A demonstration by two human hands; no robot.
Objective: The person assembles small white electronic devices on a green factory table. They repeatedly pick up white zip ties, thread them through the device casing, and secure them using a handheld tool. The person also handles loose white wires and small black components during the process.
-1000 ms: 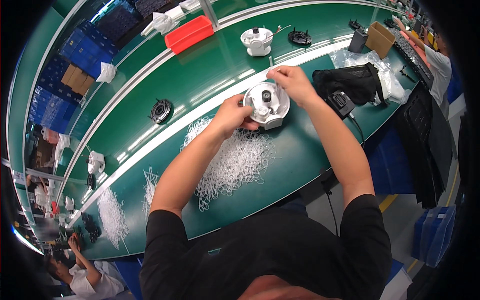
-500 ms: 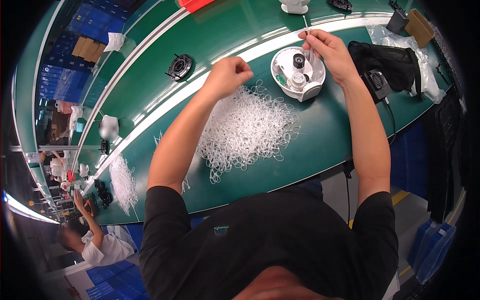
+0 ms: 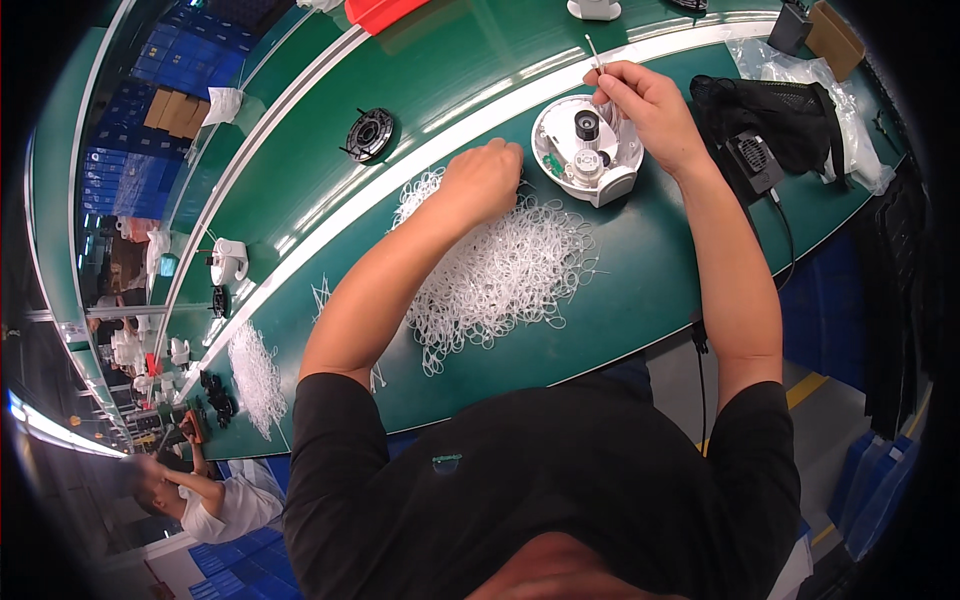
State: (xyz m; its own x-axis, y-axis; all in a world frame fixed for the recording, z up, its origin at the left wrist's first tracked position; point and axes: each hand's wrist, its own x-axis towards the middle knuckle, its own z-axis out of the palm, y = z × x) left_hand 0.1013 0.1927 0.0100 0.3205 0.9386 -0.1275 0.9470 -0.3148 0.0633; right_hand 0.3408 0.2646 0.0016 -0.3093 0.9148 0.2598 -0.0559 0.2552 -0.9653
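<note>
My right hand (image 3: 648, 110) pinches a thin white cable tie (image 3: 594, 52) between thumb and fingertips, its free end pointing up and left. Below those fingers an open white plastic housing (image 3: 613, 187) stands on the bench. It holds a black round part (image 3: 587, 124), a white round part beside it and a small green board. My left hand (image 3: 486, 177) is closed, knuckles up, above the upper part of a pile of white looped ties (image 3: 510, 265), left of the housing. Its fingertips are hidden, so I cannot see whether they hold anything.
Beyond the left hand lies a black round ring part (image 3: 369, 135). A black mesh bag (image 3: 765, 115) and a black boxy device (image 3: 752, 165) with a cable lie at right. Another white pile (image 3: 256, 378) is at left, where a co-worker (image 3: 225, 500) sits.
My left hand has moved right and slightly down, closer to the housing. The cable tie in my right hand now leans more to the left. The co-worker's raised arm has come down.
</note>
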